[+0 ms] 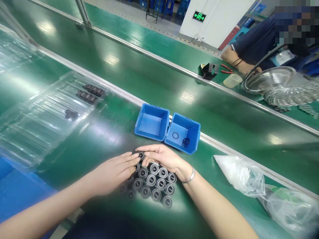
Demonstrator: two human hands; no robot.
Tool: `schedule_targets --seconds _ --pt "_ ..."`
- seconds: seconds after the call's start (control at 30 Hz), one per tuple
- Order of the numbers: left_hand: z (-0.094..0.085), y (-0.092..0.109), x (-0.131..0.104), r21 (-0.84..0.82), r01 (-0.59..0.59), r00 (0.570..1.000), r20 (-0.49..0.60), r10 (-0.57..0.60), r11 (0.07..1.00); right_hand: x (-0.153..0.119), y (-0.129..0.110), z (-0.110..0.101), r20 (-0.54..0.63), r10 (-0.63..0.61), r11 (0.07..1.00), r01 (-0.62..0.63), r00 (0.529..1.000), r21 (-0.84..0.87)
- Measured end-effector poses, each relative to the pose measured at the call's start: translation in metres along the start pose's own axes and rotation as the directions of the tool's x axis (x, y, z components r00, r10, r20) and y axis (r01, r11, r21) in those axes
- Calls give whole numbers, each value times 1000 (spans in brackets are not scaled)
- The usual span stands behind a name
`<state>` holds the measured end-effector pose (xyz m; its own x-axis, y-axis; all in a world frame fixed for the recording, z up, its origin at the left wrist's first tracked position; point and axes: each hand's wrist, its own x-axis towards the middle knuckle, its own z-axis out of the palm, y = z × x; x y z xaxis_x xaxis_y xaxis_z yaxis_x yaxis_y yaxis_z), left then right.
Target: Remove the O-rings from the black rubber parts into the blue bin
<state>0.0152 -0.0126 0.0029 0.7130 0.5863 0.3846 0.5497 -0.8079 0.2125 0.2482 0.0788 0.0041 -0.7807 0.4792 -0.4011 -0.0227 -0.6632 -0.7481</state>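
Observation:
Several black cylindrical parts (151,180) with ringed round tops stand upright in close rows on the green table. At the far edge of this group, one black cylindrical part (141,155) is between the fingertips of both my hands. My right hand (163,156) wraps its thumb and fingers round it from the right. From the left, the fingertips of my left hand (116,171) press against it, the fingers held together. My left hand covers some of the parts beneath it. Whether the held part touches the table I cannot tell.
Beyond my hands sit two blue bins: the left bin (151,105) and the right bin (196,139), which holds black rings (185,142). A clear tray (37,132) with dark parts lies left, plastic bags (241,174) right. Across the rail a person (259,43) sits near red-handled pliers (226,69).

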Motion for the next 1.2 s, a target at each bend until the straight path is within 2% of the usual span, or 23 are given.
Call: schedule_targets --seconds 0.23,0.47,0.63,0.8,0.93,1.03,1.2 --pt "-1 -2 4 -60 -8 1000 -18 7 998 -4 -1 -1 22 -36 997 37 999 -72" --pt "4 -2 2 -91 30 1000 0 -30 995 7 1 4 -93 7 994 -17 996 -111" --pt "4 -5 5 -117 11 1000 4 -11 993 10 3 4 -135 -11 986 -11 991 -164" --pt "2 -6 7 -109 17 1000 10 -16 994 6 1 5 -90 -23 990 10 996 -141" --pt "3 -7 2 -78 2 1000 -25 -4 997 7 4 5 -112 -77 981 55 991 -188" --pt "6 -7 -3 -60 6 998 -55 -9 998 8 6 3 -109 -76 987 59 991 -148" --pt "9 -7 -3 -51 15 999 -32 -16 999 7 7 2 -76 -79 992 71 994 -108"
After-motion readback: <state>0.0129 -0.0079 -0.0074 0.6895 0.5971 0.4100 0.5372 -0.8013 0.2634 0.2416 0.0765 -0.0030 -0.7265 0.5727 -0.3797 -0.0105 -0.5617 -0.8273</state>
